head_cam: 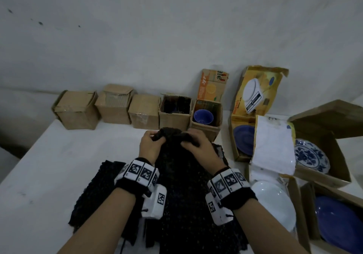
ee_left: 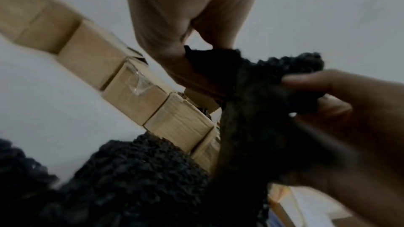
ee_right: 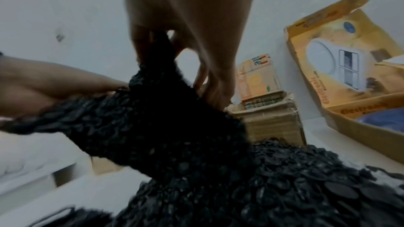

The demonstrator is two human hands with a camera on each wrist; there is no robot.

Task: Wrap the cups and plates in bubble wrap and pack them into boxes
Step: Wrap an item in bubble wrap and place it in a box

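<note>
On yellow box [head_cam: 253, 89]: "Electronic Kitchen Scale"

Cup [head_cam: 203, 117] in box [head_cam: 206, 131]

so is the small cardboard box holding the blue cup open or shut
Open: the small cardboard box has its flap raised, and the blue cup shows inside.

On a white table [head_cam: 59, 165], the left hand [head_cam: 150, 143] and the right hand [head_cam: 197, 145] pinch the bunched far edge of a black bubble wrap sheet [head_cam: 182, 195], lifting it. Behind them a row of cardboard boxes [head_cam: 110, 108] lines the wall; one open box holds a blue cup [head_cam: 203, 116]. At right, open boxes hold a blue plate [head_cam: 244, 139], a patterned plate [head_cam: 311, 155] and a white plate [head_cam: 275, 200].
</note>
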